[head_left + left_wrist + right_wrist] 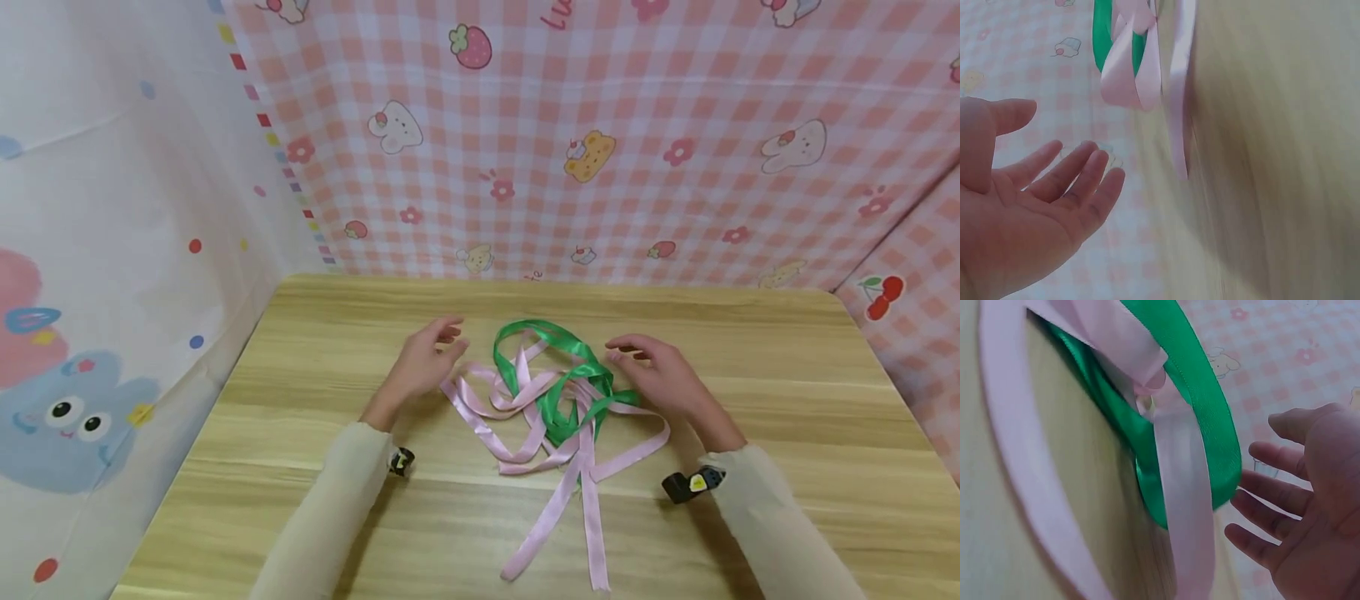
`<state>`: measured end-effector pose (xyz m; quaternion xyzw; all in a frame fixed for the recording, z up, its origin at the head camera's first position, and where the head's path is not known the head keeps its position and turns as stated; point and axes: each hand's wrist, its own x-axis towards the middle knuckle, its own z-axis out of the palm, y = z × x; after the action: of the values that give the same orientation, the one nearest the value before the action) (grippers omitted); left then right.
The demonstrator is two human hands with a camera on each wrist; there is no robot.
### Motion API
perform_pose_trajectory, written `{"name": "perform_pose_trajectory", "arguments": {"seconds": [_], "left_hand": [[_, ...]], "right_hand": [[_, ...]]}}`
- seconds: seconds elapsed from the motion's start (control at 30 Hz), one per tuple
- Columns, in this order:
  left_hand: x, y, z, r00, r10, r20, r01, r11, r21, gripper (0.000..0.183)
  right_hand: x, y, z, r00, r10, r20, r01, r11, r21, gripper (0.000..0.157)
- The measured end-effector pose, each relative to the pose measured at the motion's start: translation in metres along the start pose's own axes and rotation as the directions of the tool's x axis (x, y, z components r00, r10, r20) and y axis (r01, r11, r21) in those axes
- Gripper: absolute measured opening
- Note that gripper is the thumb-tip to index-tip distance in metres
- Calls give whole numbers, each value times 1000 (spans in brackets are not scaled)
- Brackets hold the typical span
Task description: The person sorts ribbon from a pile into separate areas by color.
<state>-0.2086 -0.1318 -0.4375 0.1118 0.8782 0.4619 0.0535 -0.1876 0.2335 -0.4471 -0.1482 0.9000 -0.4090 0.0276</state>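
Observation:
A loose tangle of satin ribbon lies on the table, made up of a pink ribbon (585,467) and a green ribbon (551,333). Two pink tails stretch from the heap toward the near edge. Just left of the heap is my left hand (426,360), holding nothing, its fingers relaxed and slightly bent. My right hand (660,375) hovers by the heap's right side, also holding nothing. In the right wrist view its fingers (1266,512) come close to the green loop (1219,450); whether they touch it I cannot tell. Pink loops (1119,75) hang beyond the left fingers in the left wrist view.
The wood-grain table (300,350) meets a pink checked cloth (525,125) along its back edge. A white printed cloth (135,208) hangs at the left. Each wrist carries a small black camera, one on the left wrist (402,461) and one on the right wrist (693,483).

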Motion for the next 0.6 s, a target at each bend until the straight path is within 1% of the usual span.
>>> {"name": "perform_pose_trajectory", "arguments": {"seconds": [0.13, 0.2, 0.27, 0.37, 0.43, 0.53, 0.6], "left_hand": [[11, 5, 9, 999, -47, 14, 48, 994, -95, 43], [15, 6, 14, 997, -71, 34, 75, 988, -137, 43], [20, 7, 19, 994, -94, 61, 103, 980, -168, 44], [25, 8, 25, 986, -136, 93, 152, 970, -191, 46], [29, 9, 28, 981, -165, 101, 182, 963, -198, 48], [34, 9, 31, 974, -200, 110, 220, 950, -221, 50], [37, 8, 34, 970, -210, 124, 234, 942, -241, 53]], "right_hand": [[11, 1, 5, 999, 33, 11, -33, 997, 72, 34], [16, 2, 8, 999, 50, 17, -52, 994, 96, 35], [20, 1, 9, 997, 77, 25, -79, 992, 96, 36], [27, 0, 12, 993, 112, 33, -115, 990, 84, 37], [32, -1, 13, 991, 132, 37, -135, 987, 90, 38], [39, -3, 14, 987, 150, 50, -156, 978, 137, 40], [43, -4, 15, 985, 161, 58, -168, 971, 167, 40]]}}
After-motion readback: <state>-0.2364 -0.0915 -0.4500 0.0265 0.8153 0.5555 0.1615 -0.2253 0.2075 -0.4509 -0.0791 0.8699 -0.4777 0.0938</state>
